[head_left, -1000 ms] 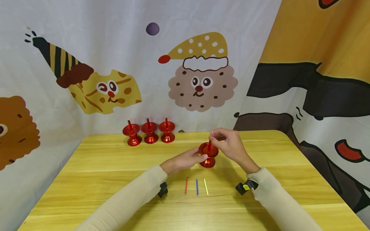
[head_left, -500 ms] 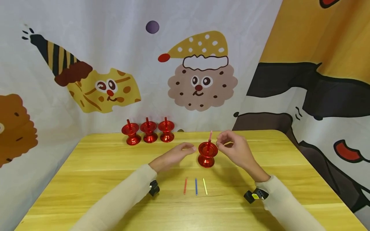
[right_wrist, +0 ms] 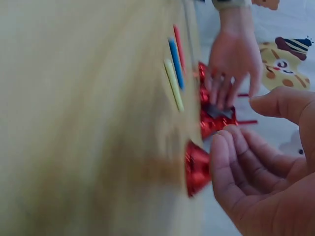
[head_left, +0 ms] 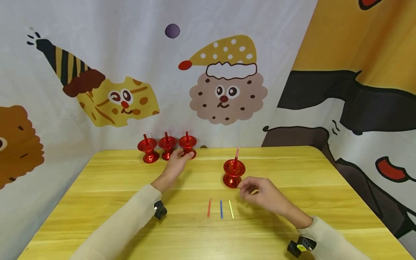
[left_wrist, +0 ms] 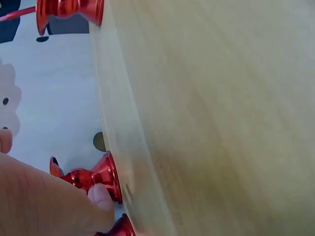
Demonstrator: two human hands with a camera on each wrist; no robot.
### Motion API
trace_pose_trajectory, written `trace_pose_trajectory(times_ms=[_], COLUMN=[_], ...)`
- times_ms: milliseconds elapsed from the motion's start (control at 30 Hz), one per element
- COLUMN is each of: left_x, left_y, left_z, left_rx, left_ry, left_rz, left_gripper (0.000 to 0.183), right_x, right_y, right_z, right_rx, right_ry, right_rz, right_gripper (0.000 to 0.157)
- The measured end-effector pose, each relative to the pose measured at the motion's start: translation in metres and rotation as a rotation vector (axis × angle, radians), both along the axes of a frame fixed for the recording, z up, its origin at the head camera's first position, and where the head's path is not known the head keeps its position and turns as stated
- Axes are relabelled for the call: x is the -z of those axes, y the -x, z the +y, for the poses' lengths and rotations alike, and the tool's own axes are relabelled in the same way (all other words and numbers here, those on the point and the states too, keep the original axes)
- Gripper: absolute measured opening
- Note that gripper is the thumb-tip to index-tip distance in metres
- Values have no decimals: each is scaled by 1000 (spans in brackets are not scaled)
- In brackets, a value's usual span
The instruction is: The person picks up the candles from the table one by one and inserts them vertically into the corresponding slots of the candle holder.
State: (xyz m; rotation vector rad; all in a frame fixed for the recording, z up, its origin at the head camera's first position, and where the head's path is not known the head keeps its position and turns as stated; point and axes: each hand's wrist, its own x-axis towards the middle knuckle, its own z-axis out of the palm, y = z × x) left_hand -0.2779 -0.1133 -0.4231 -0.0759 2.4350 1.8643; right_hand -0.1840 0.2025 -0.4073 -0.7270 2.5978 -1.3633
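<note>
Nearly at the back edge of the table [head_left: 195, 238], the left hand [head_left: 175, 163] is at the base of the rightmost holder [head_left: 187, 141] in a row of three red ones, its fingers loosely extended rather than clenched; whether they touch it I cannot tell. Just left of it stand the middle holder [head_left: 167, 143] and the leftmost holder [head_left: 147, 146], both upright. Well apart to the right, a front holder [head_left: 231, 180] stands upright with a pink candle [head_left: 237, 152] in the top of its central stem. Beside its base is the right hand [head_left: 262, 193], fingers loosely bent and grasping nothing. Nearer the person lie a red candle [head_left: 209, 208], a blue candle [head_left: 221, 209] and a yellow candle [head_left: 231, 209], side by side and apart.
</note>
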Motion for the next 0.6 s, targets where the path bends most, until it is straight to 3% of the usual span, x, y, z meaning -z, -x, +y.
trace_pose_trajectory(times_ms=[100, 167, 400, 600], left_x=[1, 2, 7, 10], left_y=[6, 9, 24, 34], left_z=[-1, 0, 4, 6], left_rx=[-6, -3, -5, -38], left_ry=[-1, -16, -64, -106], left_rz=[7, 11, 72, 7], left_gripper=[85, 84, 67, 79], right_x=[8, 13, 27, 27], right_y=[-7, -9, -8, -8], right_z=[-5, -8, -14, -20], right_rx=[-23, -29, -61, -54], right_ry=[20, 13, -85, -155], right_rz=[-119, -149, -77, -20], right_gripper=[22, 24, 35, 40])
